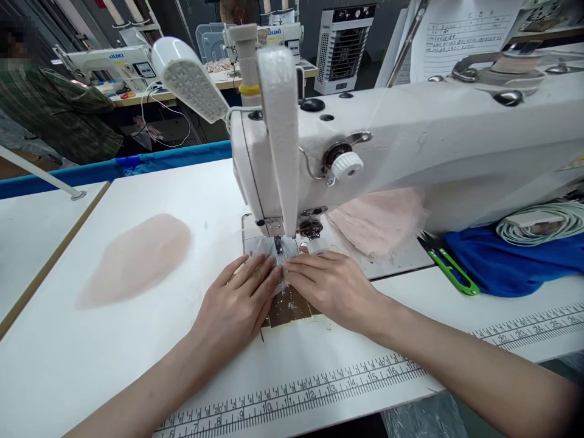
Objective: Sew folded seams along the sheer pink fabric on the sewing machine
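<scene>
A white sewing machine [387, 134] stands over the white table [59, 365]. Thin whitish sheer fabric [262, 246] lies under its needle area. My left hand [239, 295] rests flat on the left of this fabric, fingers extended toward the presser foot. From the right, my right hand [328, 286] presses on the fabric's other side, its fingers stretched out and close to the left fingertips. A pale pink sheer piece [141, 258] lies flat on the table at the left. More pink fabric [378, 222] is piled behind the machine's needle end.
Green-handled snips [449, 264] lie beside blue cloth [511, 267] and a coiled cable [541, 222] at the right. A ruler strip [310, 395] runs along the front edge. A person in a plaid shirt [50, 115] is at another machine [109, 64], back left.
</scene>
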`<state>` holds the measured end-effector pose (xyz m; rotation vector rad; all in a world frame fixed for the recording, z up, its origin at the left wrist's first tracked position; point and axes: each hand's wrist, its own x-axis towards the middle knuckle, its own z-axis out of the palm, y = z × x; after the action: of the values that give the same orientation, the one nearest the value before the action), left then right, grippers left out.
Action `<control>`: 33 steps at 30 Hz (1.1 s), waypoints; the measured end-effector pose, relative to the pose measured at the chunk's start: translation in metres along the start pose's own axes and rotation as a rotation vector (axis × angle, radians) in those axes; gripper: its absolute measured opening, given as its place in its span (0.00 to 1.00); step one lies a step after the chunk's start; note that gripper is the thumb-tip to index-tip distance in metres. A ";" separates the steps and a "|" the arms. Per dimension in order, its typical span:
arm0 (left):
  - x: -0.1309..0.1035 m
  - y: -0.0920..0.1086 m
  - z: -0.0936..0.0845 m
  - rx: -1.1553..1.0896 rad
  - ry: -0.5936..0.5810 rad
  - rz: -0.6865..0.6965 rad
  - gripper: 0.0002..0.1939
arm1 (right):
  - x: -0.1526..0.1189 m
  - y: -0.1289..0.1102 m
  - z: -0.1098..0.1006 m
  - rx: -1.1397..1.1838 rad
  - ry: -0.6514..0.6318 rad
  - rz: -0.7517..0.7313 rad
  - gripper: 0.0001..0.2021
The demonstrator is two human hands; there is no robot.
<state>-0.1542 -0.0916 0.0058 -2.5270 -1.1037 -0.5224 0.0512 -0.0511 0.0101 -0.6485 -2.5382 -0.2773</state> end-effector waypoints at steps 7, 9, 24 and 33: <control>0.000 0.000 0.001 0.003 -0.026 -0.029 0.17 | -0.001 0.001 0.001 0.017 0.015 0.006 0.14; 0.000 0.000 0.001 0.003 -0.031 -0.035 0.17 | -0.001 0.002 0.002 0.009 0.017 0.012 0.15; -0.002 0.002 -0.005 0.007 -0.009 0.046 0.15 | -0.003 0.002 0.010 0.020 0.088 0.075 0.10; -0.004 0.001 -0.005 -0.003 -0.021 0.036 0.14 | -0.004 -0.002 0.007 0.005 0.066 0.078 0.12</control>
<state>-0.1573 -0.0967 0.0085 -2.5559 -1.0627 -0.4899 0.0498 -0.0523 0.0022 -0.7224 -2.4442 -0.2611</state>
